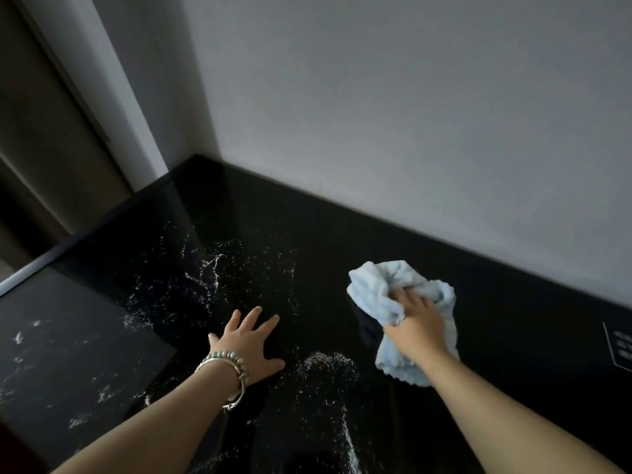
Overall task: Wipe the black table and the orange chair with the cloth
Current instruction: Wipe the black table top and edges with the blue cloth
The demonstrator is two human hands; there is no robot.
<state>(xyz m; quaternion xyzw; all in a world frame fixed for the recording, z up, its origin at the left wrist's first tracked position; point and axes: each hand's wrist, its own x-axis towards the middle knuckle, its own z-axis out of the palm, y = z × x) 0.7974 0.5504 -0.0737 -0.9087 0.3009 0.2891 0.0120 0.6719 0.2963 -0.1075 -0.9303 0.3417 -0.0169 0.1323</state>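
Our right hand (415,323) grips the blue cloth (383,289) near the table (239,200) far edge. Our left hand (249,343) lies flat, spread out, among white specks (325,360).

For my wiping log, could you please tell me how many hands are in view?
2. The left hand lies flat on the black table, fingers spread; the right hand grips the blue cloth to its right.

1. A plain pale grey wall (410,97) rises along the tabletop's (307,241) far edge.
2. Past the left edge stands a dark brownish door or panel (44,138).
3. The light is dim.
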